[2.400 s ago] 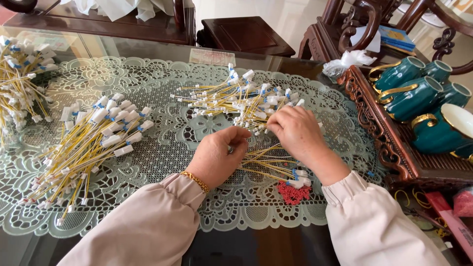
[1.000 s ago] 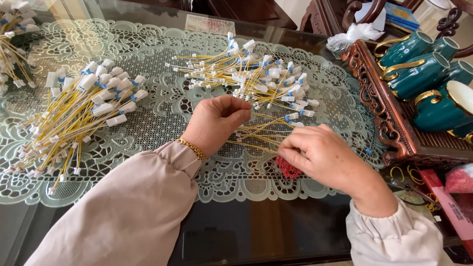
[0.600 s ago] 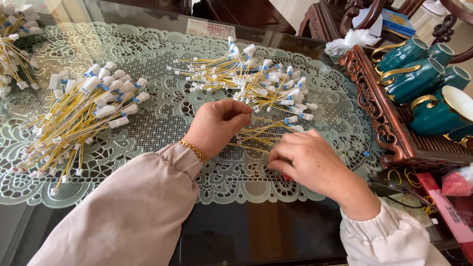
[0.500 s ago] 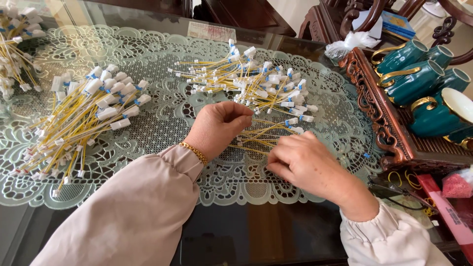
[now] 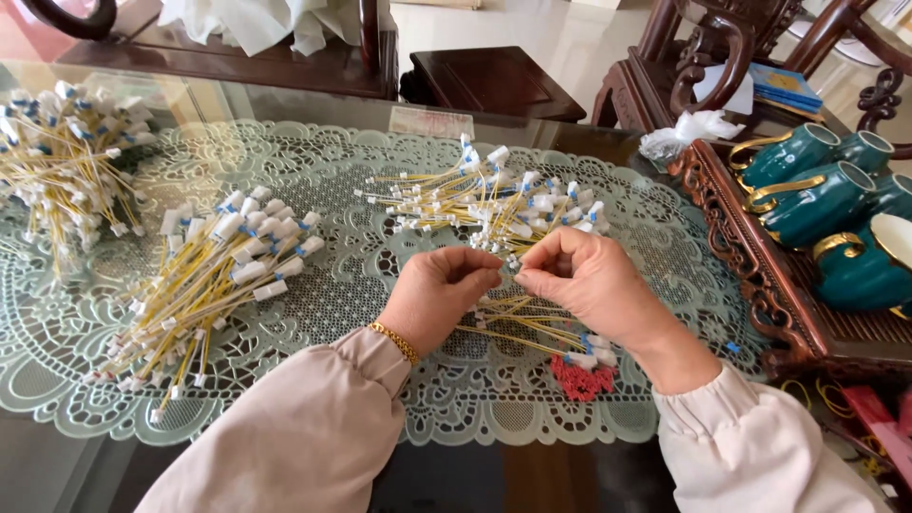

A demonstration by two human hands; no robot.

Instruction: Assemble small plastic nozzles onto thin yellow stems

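A small rectangular paper label, pale with faint reddish print, lies flat at the far edge of the glass table, just beyond the lace mat. At the upper right, a flat blue booklet-like pack with a yellow mark rests on the carved wooden furniture, with a crumpled clear plastic wrapper just below it. A red package shows partly at the lower right corner.
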